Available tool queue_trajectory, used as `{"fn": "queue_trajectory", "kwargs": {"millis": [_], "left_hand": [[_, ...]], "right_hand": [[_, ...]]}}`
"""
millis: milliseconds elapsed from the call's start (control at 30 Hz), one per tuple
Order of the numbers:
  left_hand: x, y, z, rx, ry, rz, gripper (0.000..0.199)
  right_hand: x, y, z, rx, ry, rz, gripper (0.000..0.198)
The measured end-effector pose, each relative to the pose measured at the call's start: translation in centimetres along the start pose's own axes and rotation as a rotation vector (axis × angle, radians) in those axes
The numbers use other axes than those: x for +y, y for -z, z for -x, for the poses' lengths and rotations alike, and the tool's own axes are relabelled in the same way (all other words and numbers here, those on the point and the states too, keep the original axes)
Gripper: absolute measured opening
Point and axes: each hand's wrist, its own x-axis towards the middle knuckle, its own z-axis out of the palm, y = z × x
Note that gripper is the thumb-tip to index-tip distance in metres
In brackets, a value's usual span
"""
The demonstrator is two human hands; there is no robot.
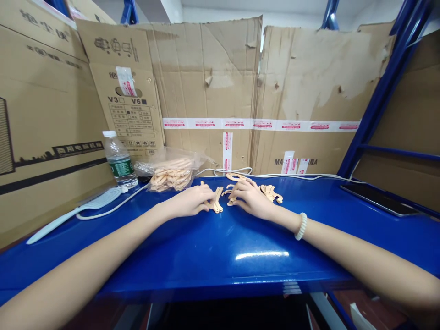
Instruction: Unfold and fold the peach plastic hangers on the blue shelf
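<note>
Left hand (190,201) and right hand (253,199) palm-down, curled at tan pieces (217,201); whether gripping, cannot tell.

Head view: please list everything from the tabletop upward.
Loose pieces: several, beige, centre
Bag of pieces: one, clear, back left
Bottle: one, clear, left
Brush: one, pale, left
Flat device: one, dark, right
Cables: some, white, back and left
Tabletop: one, blue, across foreground
Cardboard: several panels, brown, back and sides
Tape strips: several, white-red, on cardboard
Bars: several, blue, right and top
Bracelet: one, pale, right wrist
Left hand: one, at pieces
Right hand: one, at pieces
</note>
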Motion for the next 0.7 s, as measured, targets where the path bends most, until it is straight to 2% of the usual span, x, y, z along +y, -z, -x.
{"fn": "queue_trajectory", "kwargs": {"millis": [133,400,533,700], "left_hand": [[-0.3,-0.3,0.0,-0.031,-0.038,0.029,0.013],[0.7,-0.1,0.0,0.015,0.017,0.075,0.024],[1.2,-0.4,0.0,0.057,0.056,0.016,0.015],[1.4,-1.5,0.0,0.121,0.103,-0.1,0.032]], "right_hand": [[-0.1,-0.1,0.2,-0.018,-0.019,-0.012,0.011],[1.1,0.1,0.9,0.001,-0.056,-0.04,0.01],[2.3,1.1,1.1,0.072,-0.102,-0.033,0.011],[3.5,3.2,1.5,0.065,-0.098,-0.107,0.014]]}}
